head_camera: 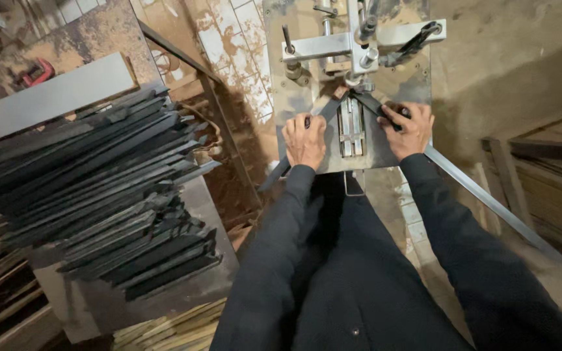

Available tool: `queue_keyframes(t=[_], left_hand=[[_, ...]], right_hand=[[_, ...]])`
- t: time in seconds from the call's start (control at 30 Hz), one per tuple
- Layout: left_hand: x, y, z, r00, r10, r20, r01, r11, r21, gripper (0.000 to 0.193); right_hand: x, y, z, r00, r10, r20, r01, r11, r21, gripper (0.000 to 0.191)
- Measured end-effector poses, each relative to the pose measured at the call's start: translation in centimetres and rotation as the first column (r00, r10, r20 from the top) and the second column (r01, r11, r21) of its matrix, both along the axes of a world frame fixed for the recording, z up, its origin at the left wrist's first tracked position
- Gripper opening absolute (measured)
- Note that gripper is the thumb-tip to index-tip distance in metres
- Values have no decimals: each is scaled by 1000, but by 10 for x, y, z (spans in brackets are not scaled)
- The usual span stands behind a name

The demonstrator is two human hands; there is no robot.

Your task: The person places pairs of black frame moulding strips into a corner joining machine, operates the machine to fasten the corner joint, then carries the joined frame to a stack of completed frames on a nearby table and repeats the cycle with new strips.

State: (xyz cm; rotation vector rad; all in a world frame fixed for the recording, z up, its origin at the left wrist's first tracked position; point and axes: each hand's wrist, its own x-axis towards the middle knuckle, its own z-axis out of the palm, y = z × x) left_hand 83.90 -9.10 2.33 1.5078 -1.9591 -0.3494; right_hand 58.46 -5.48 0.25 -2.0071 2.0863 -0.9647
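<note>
Head view looks down at a stack of dark moulding strips (99, 195) piled crosswise on a grey metal stand (53, 97) at the far left, with pale wooden slats (170, 331) lying below it near the bottom edge. Toward the middle, a steel machine plate (287, 97) carries a clamp head with bright metal arms (359, 42) at its top edge. Left hand (305, 140) is closed over a dark moulding strip (281, 170) that runs diagonally off the plate's lower left corner. Between the hands sit upright steel guide bars (350, 127). Right hand (410, 129) is clenched on a second dark strip (476, 192), which slants away past the plate's right edge. The two strips meet at an angle under the clamp head. Stacked timber (548, 182) lies at the far right.
</note>
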Motion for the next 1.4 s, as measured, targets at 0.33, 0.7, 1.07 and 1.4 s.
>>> queue_keyframes(t=[0.33,0.7,1.07,1.4], left_hand=[[76,79,28,995,-23,97,32,995,-97,46],[158,164,65,960,-146,-238,199,956,215,40],[58,175,97,905,12,-426,10,999,50,57],[-32,140,-7,846,61,-530,153,924,351,46]], right_hand=[[-70,152,19,999,20,-38,-18,998,55,53],[-163,381,38,902,-325,-285,380,911,162,39],[-248,458,64,546,-681,488,782,623,-6,41],[-503,386,114,-190,-641,744,981,-106,160,57]])
